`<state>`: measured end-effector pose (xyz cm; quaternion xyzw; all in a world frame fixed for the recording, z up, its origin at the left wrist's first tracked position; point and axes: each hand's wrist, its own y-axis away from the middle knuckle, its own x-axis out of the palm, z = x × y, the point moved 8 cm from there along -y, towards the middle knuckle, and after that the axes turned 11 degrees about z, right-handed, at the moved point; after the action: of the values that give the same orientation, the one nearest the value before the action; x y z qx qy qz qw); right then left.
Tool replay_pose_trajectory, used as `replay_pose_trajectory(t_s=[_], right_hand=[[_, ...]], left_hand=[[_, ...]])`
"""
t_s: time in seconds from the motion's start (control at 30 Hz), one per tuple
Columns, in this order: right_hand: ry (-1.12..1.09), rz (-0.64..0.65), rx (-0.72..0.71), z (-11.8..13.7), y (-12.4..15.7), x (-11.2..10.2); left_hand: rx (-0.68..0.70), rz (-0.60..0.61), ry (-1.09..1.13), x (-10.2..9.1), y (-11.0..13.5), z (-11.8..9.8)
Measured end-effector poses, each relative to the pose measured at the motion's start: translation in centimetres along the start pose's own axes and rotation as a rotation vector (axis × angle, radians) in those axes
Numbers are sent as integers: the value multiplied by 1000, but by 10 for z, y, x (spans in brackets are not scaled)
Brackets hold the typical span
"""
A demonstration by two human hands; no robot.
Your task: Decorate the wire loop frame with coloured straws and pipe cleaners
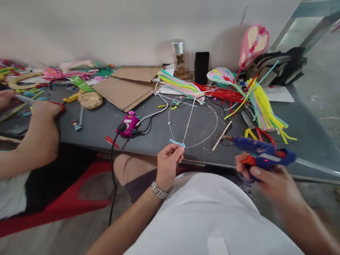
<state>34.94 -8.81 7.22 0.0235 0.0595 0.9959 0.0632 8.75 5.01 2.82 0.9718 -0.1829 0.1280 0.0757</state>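
Observation:
My left hand (170,159) pinches the near end of a round wire frame (217,122), where a short light-blue pipe cleaner (176,142) is wrapped on. A straight wire crosses the ring to its far side, and the ring rests over the table. In my right hand (265,177) is a blue glue gun (265,152) with an orange trigger and a lit red light. Its nozzle points left, close to a thin wooden stick (222,136) on the table. A clear glue stick (316,165) juts from the gun's back.
Pipe cleaner bundles (183,85), pliers (249,122), a phone (202,68) and a bottle (178,58) stand or lie behind. A purple power socket (128,125) with cables is left of the ring, near cardboard (127,88). A co-worker's arm (39,138) works at far left.

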Motion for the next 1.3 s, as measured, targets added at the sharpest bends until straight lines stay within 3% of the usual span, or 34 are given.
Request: replay_pose_trajectory(t_s=[0.1,0.23,0.7,1.3], right_hand=[[42,123,115,-12,-6,43],[118,107,159,-23,-14,63],[316,163,-2,-29,-19,69],[319,204,-23,-26,-20,74]], left_hand=[[-3,29,-6,1,0,3],[8,47,-17,0,2,5],[34,68,-45,2,6,6],[24,72,-39,5,6,4]])
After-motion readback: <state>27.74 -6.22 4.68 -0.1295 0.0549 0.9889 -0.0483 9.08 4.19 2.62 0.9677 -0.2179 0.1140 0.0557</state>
